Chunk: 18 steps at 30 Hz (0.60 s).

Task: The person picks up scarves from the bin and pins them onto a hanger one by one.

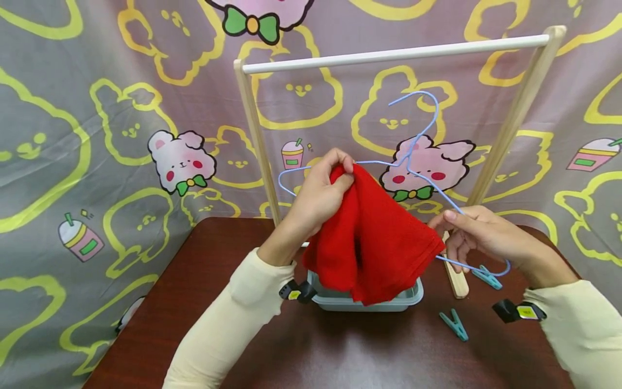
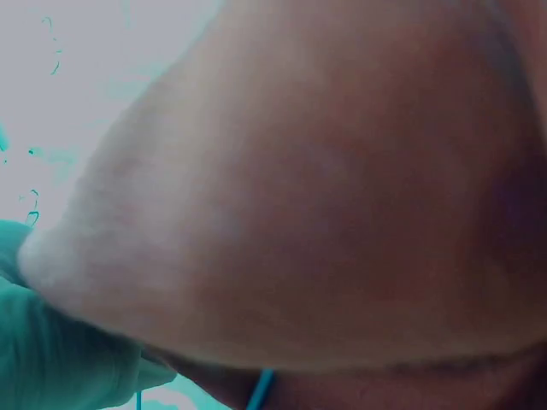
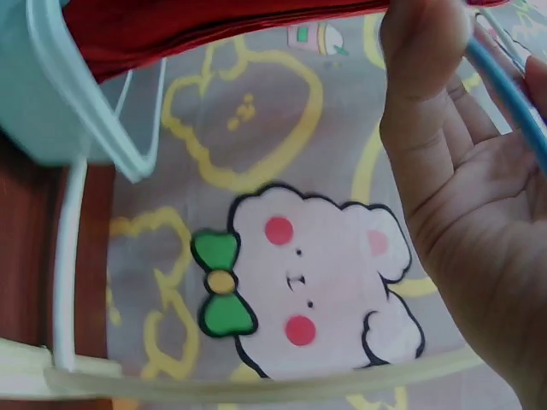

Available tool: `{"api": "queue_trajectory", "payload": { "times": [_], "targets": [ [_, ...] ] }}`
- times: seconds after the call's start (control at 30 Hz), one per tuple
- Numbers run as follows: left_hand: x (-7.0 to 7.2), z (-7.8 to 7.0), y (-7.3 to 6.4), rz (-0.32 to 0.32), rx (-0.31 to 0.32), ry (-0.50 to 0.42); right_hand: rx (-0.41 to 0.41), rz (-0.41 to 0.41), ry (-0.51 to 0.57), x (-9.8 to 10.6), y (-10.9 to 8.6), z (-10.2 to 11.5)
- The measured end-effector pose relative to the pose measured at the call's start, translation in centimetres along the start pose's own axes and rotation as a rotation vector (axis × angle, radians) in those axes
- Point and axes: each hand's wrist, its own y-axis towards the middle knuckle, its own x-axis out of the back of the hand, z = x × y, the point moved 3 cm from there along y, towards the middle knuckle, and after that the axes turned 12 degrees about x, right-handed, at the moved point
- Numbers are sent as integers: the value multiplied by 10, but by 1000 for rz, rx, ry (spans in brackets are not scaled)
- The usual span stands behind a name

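A red cloth (image 1: 384,237) hangs in folds from my left hand (image 1: 323,189), whose thumb and fingers pinch its upper edge. The cloth covers part of a thin blue wire hanger (image 1: 423,124), whose hook points up. My right hand (image 1: 478,235) holds the hanger's right side, thumb over the wire, close to the cloth's right corner. In the right wrist view, the blue wire (image 3: 513,102) runs between thumb and fingers, with the red cloth (image 3: 214,26) above. The left wrist view is mostly filled by the blurred left hand (image 2: 282,188).
A light blue plastic basin (image 1: 364,307) stands on the dark wooden table (image 1: 340,356) below the cloth. Behind rises a rack with a white bar (image 1: 398,54) and wooden posts. Teal clothespins (image 1: 454,326) lie at the right, near the rack's wooden foot (image 1: 457,281). A patterned curtain (image 1: 136,108) surrounds the table.
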Motion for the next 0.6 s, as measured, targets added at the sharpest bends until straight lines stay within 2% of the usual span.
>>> {"api": "queue_trajectory", "payload": {
  "times": [0.17, 0.37, 0.43, 0.6],
  "targets": [
    [1, 1, -1, 15, -60, -2, 12, -37, -50, 4, -2, 6],
    [6, 4, -2, 55, -145, 57, 48, -51, 6, 6, -3, 10],
    [8, 6, -3, 69, -153, 84, 52, -63, 2, 8, -3, 14],
    [12, 11, -5, 88, -155, 137, 33, -104, -83, 12, 0, 26]
  ]
}}
